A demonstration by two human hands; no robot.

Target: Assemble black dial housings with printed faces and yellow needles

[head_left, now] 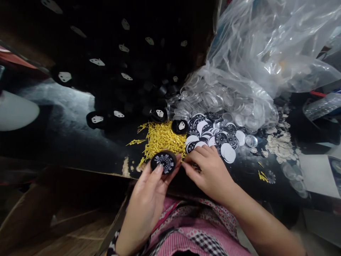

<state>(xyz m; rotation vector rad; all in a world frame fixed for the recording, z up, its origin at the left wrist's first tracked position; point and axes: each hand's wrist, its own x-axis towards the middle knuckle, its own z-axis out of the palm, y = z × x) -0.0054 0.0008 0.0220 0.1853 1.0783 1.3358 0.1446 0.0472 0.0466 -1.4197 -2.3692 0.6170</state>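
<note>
My left hand [149, 193] grips a round black dial gauge [164, 163], its numbered face turned up and the thumb on its lower edge. Close to its right side, my right hand [206, 169] is closed in a pinch, with a sliver of yellow at the fingertips that looks like a pointer. Behind the gauge lies a heap of yellow pointers [162, 138]. Black and white dial discs [222, 138] are piled beyond my right hand. Two black cases with white plates inside, one a black case [179, 127], stand behind the yellow heap.
Clear round covers [213, 97] spill from a large plastic bag [266, 49] at the back right. Pale small plates [282, 142] lie farther right, near a white box [319, 174]. Many black cases with white plates [97, 119] fill the dark area at left.
</note>
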